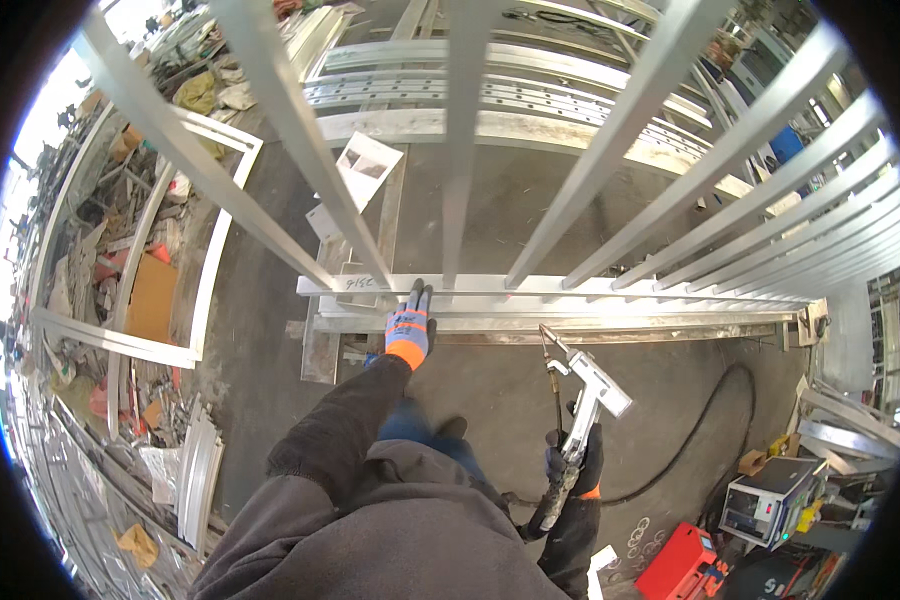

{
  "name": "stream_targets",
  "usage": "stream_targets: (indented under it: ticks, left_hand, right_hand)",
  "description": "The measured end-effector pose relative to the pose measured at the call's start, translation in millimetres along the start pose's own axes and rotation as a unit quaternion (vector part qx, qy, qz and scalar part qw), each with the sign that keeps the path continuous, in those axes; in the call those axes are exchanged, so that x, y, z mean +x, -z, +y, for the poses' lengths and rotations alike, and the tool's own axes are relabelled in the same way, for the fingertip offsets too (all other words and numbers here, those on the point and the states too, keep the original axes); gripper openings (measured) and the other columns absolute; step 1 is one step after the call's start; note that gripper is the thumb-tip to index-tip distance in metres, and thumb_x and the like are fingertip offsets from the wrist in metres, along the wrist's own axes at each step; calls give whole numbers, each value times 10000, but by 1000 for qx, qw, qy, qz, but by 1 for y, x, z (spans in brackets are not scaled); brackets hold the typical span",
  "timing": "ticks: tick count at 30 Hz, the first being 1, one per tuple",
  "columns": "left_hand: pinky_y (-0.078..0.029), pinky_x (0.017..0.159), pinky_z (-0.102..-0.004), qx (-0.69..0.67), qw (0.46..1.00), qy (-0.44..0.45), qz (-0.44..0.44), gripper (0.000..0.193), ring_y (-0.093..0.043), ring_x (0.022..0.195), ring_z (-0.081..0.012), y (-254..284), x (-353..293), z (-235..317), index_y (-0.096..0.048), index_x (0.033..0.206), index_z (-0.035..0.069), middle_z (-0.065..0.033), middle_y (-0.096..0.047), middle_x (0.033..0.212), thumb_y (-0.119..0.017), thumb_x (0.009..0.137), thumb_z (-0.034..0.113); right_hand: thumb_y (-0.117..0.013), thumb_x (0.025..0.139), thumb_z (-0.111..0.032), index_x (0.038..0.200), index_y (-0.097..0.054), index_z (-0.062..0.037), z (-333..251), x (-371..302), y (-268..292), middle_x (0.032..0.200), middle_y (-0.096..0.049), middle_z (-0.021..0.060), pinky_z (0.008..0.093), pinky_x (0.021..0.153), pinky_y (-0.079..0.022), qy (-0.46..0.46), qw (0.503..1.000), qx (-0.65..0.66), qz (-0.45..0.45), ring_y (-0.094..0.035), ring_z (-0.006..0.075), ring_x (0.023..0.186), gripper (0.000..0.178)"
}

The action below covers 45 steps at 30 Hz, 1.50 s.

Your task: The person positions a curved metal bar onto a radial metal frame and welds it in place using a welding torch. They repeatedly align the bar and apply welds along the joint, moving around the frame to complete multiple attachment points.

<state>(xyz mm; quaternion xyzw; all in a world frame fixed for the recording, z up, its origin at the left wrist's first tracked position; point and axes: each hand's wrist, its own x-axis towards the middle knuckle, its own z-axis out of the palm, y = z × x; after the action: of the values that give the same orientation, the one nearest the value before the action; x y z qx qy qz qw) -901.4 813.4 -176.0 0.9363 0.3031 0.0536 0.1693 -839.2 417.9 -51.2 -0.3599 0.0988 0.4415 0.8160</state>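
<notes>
The railing panel [570,290] of long pale metal bars fills twelve o'clock, likely heavy, stiff and slick; best held by its bottom rail. Left hand [410,325] rests flat there, fingers together. Right hand [577,462], five o'clock, grips the welding torch [582,400].

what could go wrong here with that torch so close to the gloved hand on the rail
1. The left hand presses on the bottom rail of the metal railing, close to the tip of the welding torch held in the right hand; heat or spatter might reach the glove.
2. The black cable loops across the floor beside the feet, a possible trip or snag.
3. Paper sheets lie under the bars and might scorch.
</notes>
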Motion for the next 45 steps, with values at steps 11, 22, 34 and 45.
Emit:
stream_targets:
  ticks: [11, 22, 34, 45]
  left_hand:
    - [-506, 1053, -498, -17, 992, -67, -101, 740, -597, 1268, -424, -4, 37, 81, -341, 1611, 74, -140, -267, 1711, -588, 913, 98]
    - [-539, 979, -491, 11, 988, -93, -124, 768, -634, 1170, -450, -8, 35, 74, -286, 1634, 47, -179, -196, 1728, -534, 908, 87]
    - [-535, 987, -496, 51, 981, 2, -186, 849, -583, 1284, -454, -11, 28, 83, -255, 1637, 27, -244, -259, 1688, -553, 842, -14]
    - [-541, 969, -481, 50, 987, -5, -153, 874, -631, 1213, -431, -26, 24, 77, -276, 1631, 49, -241, -281, 1675, -539, 804, -61]
  right_hand:
    - [-398, 1063, -653, 1476, -478, -227, -49, 85, 5, 918, -685, 93, 288, 404, -446, -71, 997, 27, -25, -525, 146, 482, 599]
    - [-406, 1094, -585, 1292, -573, -141, -71, 109, -20, 587, -513, 47, 279, 404, -383, -117, 992, 22, 52, -477, 145, 451, 514]
    - [-468, 1064, -592, 1290, -560, -110, -82, 124, -3, 819, -653, 100, 273, 411, -423, -160, 986, 53, 10, -534, 148, 501, 540]
    - [-445, 1057, -625, 1242, -594, -107, -96, 122, -30, 627, -574, 89, 295, 395, -404, -185, 979, -80, 38, -500, 164, 434, 570]
